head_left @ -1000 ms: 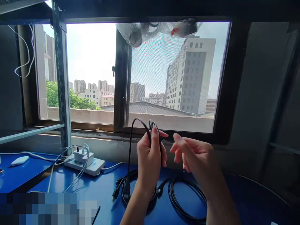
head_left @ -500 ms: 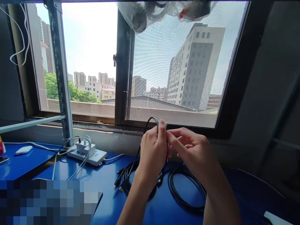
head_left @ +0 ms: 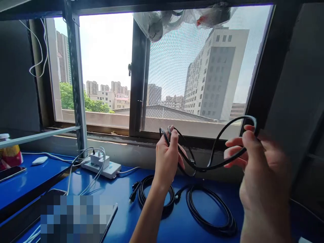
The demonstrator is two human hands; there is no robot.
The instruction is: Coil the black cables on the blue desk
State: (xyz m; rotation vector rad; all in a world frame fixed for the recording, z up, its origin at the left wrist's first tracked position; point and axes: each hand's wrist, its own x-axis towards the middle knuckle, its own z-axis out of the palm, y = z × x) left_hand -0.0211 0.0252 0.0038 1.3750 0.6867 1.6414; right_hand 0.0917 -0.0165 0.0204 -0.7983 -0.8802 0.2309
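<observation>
A black cable (head_left: 217, 166) is stretched in loops between my two hands, above the blue desk. My left hand (head_left: 167, 153) grips it with the thumb pressed on top, and a small bend sticks up past the fingers. Farther right, my right hand (head_left: 255, 158) pinches a wide loop of the same cable between thumb and forefinger, its other fingers loosely curled. Below them on the desk lie two coiled black cables: one coil (head_left: 142, 193) partly behind my left forearm, with plug ends at its left, and another coil (head_left: 229, 221) between my arms.
A white power strip (head_left: 112, 169) with plugs and white cords sits at the back left. A white mouse (head_left: 39, 160), a phone (head_left: 12, 173) and a bottle (head_left: 10, 153) are on the left desk (head_left: 50, 172). A metal post (head_left: 79, 91) stands before the window; plastic bags (head_left: 154, 28) hang above.
My right hand has moved away to the right, drawing out a wide loop of the cable. My left hand keeps its grip. The view has shifted slightly left and up.
</observation>
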